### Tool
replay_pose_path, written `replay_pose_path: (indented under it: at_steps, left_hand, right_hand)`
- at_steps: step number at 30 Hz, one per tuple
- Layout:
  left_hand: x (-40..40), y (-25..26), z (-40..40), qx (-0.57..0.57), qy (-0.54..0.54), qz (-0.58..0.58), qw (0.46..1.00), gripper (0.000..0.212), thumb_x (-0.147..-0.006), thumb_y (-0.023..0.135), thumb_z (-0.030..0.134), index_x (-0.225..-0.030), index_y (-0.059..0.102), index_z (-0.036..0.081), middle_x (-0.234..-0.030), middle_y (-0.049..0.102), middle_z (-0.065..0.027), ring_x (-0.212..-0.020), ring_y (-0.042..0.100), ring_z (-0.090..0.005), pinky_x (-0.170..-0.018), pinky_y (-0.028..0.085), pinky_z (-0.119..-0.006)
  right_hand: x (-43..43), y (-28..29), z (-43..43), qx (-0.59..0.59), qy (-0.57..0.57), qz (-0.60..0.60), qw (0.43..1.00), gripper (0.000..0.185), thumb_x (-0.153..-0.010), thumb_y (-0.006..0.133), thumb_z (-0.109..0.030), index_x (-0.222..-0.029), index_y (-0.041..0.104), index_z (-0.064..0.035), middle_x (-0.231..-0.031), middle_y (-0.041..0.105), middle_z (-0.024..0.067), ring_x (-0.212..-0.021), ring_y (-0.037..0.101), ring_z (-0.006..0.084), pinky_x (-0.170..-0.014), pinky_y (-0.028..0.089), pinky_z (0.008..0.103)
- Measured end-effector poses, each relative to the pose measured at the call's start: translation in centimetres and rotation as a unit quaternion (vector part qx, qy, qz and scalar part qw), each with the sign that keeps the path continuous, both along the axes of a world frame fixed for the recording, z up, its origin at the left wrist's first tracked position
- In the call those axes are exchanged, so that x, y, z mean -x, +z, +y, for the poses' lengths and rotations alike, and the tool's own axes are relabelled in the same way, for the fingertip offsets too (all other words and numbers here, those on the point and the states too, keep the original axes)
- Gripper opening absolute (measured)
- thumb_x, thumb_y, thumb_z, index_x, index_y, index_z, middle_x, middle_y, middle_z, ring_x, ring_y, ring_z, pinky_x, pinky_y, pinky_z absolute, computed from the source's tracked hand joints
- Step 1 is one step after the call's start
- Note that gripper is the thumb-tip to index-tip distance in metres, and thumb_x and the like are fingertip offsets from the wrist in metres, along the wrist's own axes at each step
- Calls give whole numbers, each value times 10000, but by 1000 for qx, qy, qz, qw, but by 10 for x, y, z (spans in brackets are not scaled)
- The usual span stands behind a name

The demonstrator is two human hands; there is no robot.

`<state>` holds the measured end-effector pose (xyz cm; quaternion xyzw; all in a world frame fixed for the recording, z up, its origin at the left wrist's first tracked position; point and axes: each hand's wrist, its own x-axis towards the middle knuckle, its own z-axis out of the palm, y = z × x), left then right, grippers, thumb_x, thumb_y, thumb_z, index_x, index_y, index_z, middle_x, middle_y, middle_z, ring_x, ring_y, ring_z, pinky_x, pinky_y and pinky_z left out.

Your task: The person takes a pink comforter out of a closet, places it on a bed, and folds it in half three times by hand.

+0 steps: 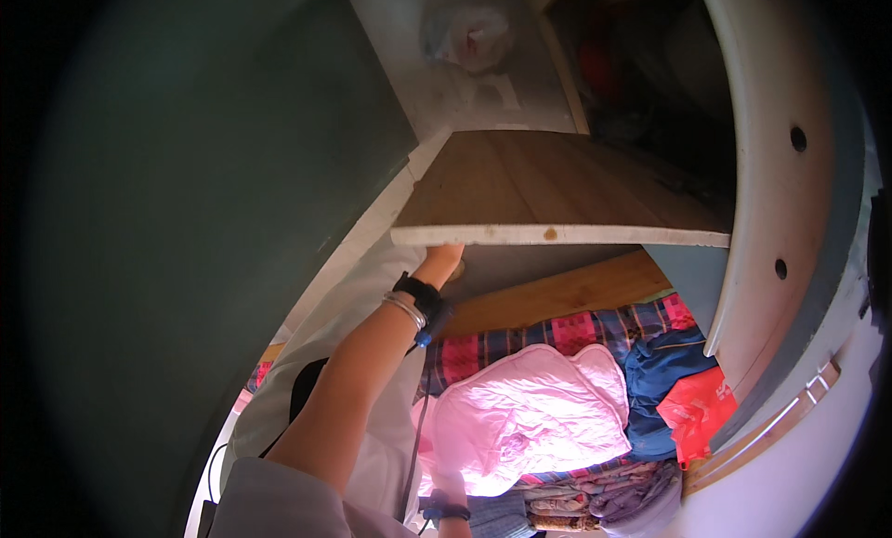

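My left hand point(446, 254) reaches up to the pale front edge of a wooden shelf board point(550, 182). Its fingers are hidden behind that edge, so what it touches or holds cannot be told. A black wristband point(418, 294) and silver bangles point(405, 309) circle this wrist. Low in the view, my right hand point(448, 479), with a dark band at the wrist, lies over the edge of a pink quilted blanket point(536, 405). Bright glare washes out its fingers. The blanket lies on a plaid cloth point(575, 329), beside dark blue fabric point(665, 392).
A large dark panel point(209, 189) fills the left side. A curved pale panel with round holes point(773, 189) stands at the right, with a dark compartment beside it. A red bag point(697, 409) and folded clothes point(627, 500) lie below. A cable point(416, 440) hangs near my left arm.
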<state>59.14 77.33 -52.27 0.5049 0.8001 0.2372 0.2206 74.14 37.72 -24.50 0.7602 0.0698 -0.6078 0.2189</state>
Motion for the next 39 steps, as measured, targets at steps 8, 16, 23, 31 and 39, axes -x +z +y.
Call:
replay_pose_path:
  at_steps: [8,16,23,31,39]
  left_hand:
    - [-2,8,-48,49,-51,-23,997,175,-691,550,125,-837,576,31,-838,576,-129,-808,524,-318,-715,403,-394]
    - [17,8,10,92,-63,-52,992,183,-709,534,123,-865,571,35,-865,573,-123,-833,519,-306,-731,398,-388]
    - [21,10,29,114,-62,-67,989,191,-725,520,122,-891,566,39,-889,569,-117,-854,516,-294,-746,394,-382]
    - [18,18,31,139,-55,-78,986,201,-743,504,121,-920,561,43,-916,566,-110,-879,512,-282,-762,389,-376]
    - [23,9,32,115,-60,-58,990,219,-705,543,137,-899,570,38,-904,568,-116,-867,516,-297,-751,397,-385]
  right_hand:
    - [-22,1,36,29,18,25,999,383,-625,670,-285,-769,579,58,-642,591,131,-638,580,177,-549,435,311]
    - [-16,-3,22,-13,8,53,998,381,-632,658,-260,-824,570,57,-698,597,150,-701,592,210,-604,441,324]
    - [-17,-9,17,-29,3,51,998,430,-622,660,-303,-832,566,60,-727,599,177,-738,596,267,-626,444,341]
    - [-25,-11,2,-1,-4,46,999,488,-587,682,-333,-840,563,68,-739,598,182,-737,595,249,-617,443,331]
    - [-18,-12,19,-46,9,38,998,443,-582,686,-309,-799,570,60,-677,590,143,-648,583,228,-575,436,326]
